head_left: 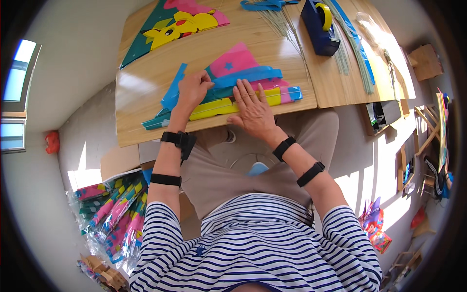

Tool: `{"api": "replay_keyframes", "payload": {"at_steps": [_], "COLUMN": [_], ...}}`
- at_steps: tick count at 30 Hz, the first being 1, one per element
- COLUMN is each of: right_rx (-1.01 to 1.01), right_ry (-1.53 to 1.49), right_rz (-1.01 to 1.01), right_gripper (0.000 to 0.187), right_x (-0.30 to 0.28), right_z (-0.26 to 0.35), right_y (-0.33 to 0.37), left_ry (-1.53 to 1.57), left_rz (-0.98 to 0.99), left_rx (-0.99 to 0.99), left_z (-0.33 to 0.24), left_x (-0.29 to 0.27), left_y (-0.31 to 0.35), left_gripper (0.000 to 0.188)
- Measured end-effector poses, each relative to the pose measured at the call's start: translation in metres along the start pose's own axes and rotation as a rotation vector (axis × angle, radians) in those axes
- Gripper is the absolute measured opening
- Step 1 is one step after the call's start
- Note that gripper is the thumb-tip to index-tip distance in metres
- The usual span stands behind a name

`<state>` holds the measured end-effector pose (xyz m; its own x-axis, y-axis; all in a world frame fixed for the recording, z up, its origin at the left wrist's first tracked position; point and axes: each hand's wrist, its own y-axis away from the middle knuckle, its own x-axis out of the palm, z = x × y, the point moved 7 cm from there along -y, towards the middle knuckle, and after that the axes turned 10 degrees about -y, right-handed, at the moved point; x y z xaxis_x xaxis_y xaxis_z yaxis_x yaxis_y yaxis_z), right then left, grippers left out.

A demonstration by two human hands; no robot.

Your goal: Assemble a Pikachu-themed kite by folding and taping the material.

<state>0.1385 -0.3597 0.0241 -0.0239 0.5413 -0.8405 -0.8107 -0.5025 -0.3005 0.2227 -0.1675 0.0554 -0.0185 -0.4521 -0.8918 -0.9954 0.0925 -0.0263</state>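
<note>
On the near part of the wooden table lies a partly folded kite (pixel 211 111) in yellow, green and pink plastic sheeting, with thin rods along it. A blue ribbon (pixel 258 73) runs across its top, and another blue strip (pixel 171 92) sticks out at its left. My right hand (pixel 254 108) rests flat on the kite, its fingers stretched out and slightly apart. My left hand (pixel 192 90) is closed in a pinch over the kite, by the left end of the ribbon. What its fingertips grip is hidden.
Another kite (pixel 192 25) with a yellow cartoon figure lies spread at the far left. A navy tape dispenser (pixel 318 29) stands at the far right, near bundles of thin rods (pixel 279 22). Wrapped kites (pixel 114 214) are heaped below the table's left side. An open box (pixel 382 117) sits at right.
</note>
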Motion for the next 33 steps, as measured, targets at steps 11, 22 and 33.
{"api": "replay_keyframes", "payload": {"at_steps": [11, 22, 33], "right_rx": [-0.009, -0.002, 0.005], "right_ry": [0.032, 0.036, 0.048], "right_rz": [0.001, 0.001, 0.007], "right_gripper": [0.094, 0.094, 0.095], "right_x": [0.0, 0.002, 0.001], "right_z": [0.001, 0.0, 0.001], "right_y": [-0.001, -0.001, -0.001], "left_ry": [-0.128, -0.215, -0.128], "left_rz": [0.046, 0.056, 0.151], "left_rx": [-0.091, -0.074, -0.072], "left_z": [0.015, 0.009, 0.009], "left_x": [0.018, 0.017, 0.019], "left_y": [-0.009, -0.004, 0.0], "left_gripper": [0.018, 0.02, 0.023]}}
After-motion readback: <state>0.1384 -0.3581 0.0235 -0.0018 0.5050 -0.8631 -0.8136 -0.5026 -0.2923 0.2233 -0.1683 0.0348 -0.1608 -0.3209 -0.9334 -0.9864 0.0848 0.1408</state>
